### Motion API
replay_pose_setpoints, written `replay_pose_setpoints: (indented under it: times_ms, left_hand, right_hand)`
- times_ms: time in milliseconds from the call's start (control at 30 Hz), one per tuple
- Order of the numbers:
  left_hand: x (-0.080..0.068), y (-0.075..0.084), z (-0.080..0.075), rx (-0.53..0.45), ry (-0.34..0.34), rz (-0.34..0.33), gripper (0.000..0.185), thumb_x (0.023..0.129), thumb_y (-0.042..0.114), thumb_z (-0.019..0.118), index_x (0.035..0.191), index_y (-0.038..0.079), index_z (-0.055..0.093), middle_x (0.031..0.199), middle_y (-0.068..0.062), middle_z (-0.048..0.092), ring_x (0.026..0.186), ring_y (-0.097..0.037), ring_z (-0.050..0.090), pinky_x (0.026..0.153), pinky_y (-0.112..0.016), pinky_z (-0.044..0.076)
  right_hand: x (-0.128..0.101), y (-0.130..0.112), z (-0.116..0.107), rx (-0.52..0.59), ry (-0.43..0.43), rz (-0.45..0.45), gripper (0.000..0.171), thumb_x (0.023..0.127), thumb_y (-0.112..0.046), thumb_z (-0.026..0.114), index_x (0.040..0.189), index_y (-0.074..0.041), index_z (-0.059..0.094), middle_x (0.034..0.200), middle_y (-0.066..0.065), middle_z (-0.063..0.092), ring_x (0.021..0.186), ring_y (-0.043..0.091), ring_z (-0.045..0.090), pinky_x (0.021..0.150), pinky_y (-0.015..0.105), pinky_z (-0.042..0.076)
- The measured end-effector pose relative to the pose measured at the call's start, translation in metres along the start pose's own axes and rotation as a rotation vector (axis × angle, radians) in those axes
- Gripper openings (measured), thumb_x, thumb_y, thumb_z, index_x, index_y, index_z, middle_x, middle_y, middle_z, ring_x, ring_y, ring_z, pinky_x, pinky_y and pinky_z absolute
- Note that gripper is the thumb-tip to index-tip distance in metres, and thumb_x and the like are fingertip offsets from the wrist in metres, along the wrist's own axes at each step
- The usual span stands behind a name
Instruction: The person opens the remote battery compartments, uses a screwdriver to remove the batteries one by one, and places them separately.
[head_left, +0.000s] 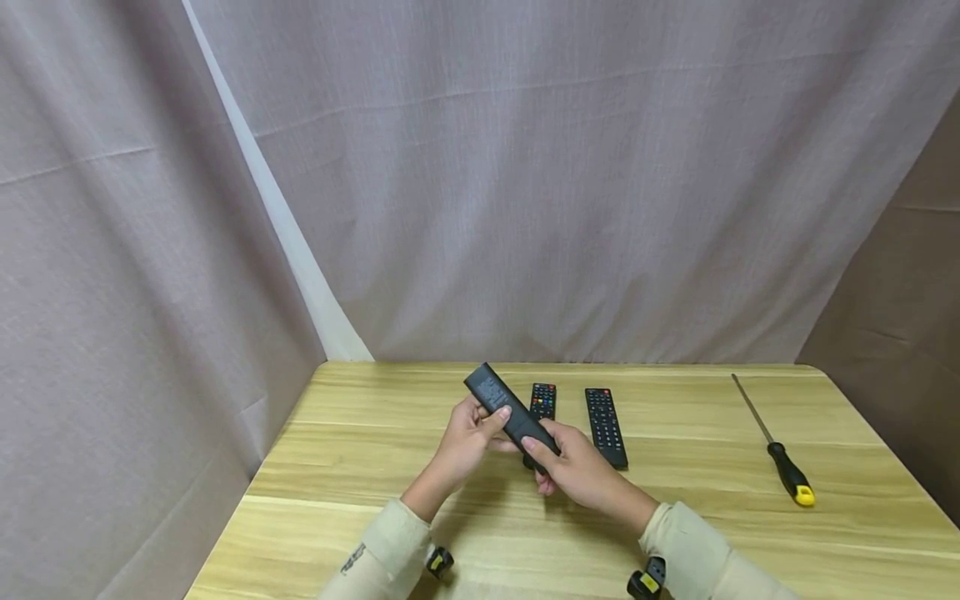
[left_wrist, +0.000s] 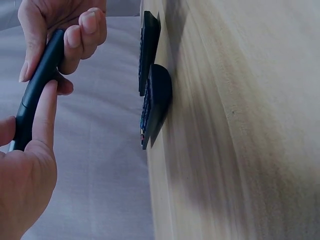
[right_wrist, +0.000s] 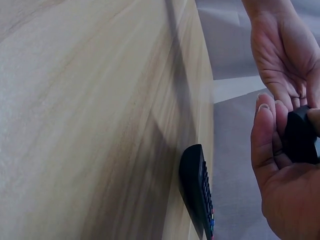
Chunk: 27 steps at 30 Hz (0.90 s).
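Remotes: three in all. One black remote (head_left: 512,411) lifted clear of the table (head_left: 360,467), tilted, back face up, far end toward upper left. Left hand (head_left: 468,437) curled round its middle, thumb laid on the back – grip closed on the black remote. Right hand (head_left: 577,471) wrapped round the near end, fingers curled beneath – grip closed on the same remote. Two hands, then, one thing between them, above the table's middle near the front.

Two more remotes flat on the table, buttons up: a remote with coloured buttons (head_left: 542,402) directly behind the hands, partly hidden by them, and a longer remote (head_left: 605,426) just beside it to the right, parallel, apart from it.

One screwdriver (head_left: 775,446) well apart at far right, black-and-yellow handle nearest, shaft pointing away.

Grey curtain (head_left: 525,167) behind and on both sides
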<state>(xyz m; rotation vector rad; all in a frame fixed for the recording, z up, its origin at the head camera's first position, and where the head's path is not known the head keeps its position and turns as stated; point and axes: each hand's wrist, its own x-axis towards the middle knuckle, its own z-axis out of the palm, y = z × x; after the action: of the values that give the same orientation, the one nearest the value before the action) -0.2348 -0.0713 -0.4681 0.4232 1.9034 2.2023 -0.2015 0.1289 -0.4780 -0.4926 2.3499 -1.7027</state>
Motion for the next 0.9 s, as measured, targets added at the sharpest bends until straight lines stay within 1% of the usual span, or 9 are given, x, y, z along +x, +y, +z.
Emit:
replay_pose_setpoints:
  times_ms: [167, 367, 533, 733, 900]
  left_hand:
    - [0.0013, 0.0005, 0.0013, 0.008, 0.003, -0.006, 0.035, 0.110, 0.009, 0.057, 0.138, -0.009, 0.050, 0.132, -0.035, 0.067, 0.101, -0.024, 0.080, 0.087, -0.040, 0.071]
    - [0.0020, -0.0001, 0.0011, 0.021, 0.013, -0.013, 0.036, 0.110, 0.010, 0.056, 0.139, -0.010, 0.049, 0.133, -0.034, 0.067, 0.108, -0.032, 0.079, 0.088, -0.040, 0.070]
    - [0.0009, -0.0002, 0.0013, 0.020, 0.025, -0.021, 0.035, 0.110, 0.010, 0.056, 0.138, -0.011, 0.050, 0.132, -0.034, 0.067, 0.107, -0.030, 0.079, 0.088, -0.041, 0.070]
    - [0.0014, -0.0005, 0.0025, 0.011, 0.036, -0.019, 0.034, 0.109, 0.009, 0.057, 0.135, -0.012, 0.051, 0.130, -0.035, 0.068, 0.103, -0.026, 0.079, 0.087, -0.041, 0.071]
    - [0.0022, -0.0029, 0.0005, 0.011, 0.036, -0.016, 0.035, 0.110, 0.009, 0.057, 0.137, -0.011, 0.050, 0.131, -0.035, 0.068, 0.107, -0.028, 0.079, 0.088, -0.041, 0.070]
  right_hand:
    - [-0.0002, -0.0005, -0.0026, -0.009, 0.000, -0.008, 0.038, 0.112, -0.036, 0.057, 0.121, 0.001, 0.061, 0.072, 0.009, 0.065, 0.060, 0.017, 0.069, 0.055, 0.037, 0.067]
    - [0.0013, -0.0001, -0.0019, 0.000, 0.002, -0.005, 0.036, 0.112, -0.034, 0.057, 0.121, 0.001, 0.062, 0.072, 0.009, 0.065, 0.060, 0.017, 0.068, 0.056, 0.041, 0.067]
    - [0.0020, 0.0011, -0.0012, 0.015, -0.005, 0.001, 0.037, 0.112, -0.034, 0.057, 0.122, 0.001, 0.061, 0.073, 0.010, 0.065, 0.061, 0.017, 0.068, 0.056, 0.040, 0.067]
    - [0.0021, 0.0013, -0.0016, 0.018, -0.005, 0.005, 0.037, 0.112, -0.033, 0.057, 0.123, 0.002, 0.061, 0.073, 0.010, 0.065, 0.061, 0.017, 0.067, 0.057, 0.046, 0.067]
    - [0.0038, 0.0022, -0.0007, 0.035, -0.001, 0.009, 0.034, 0.111, -0.030, 0.059, 0.122, 0.003, 0.060, 0.073, 0.010, 0.064, 0.060, 0.016, 0.066, 0.057, 0.046, 0.067]
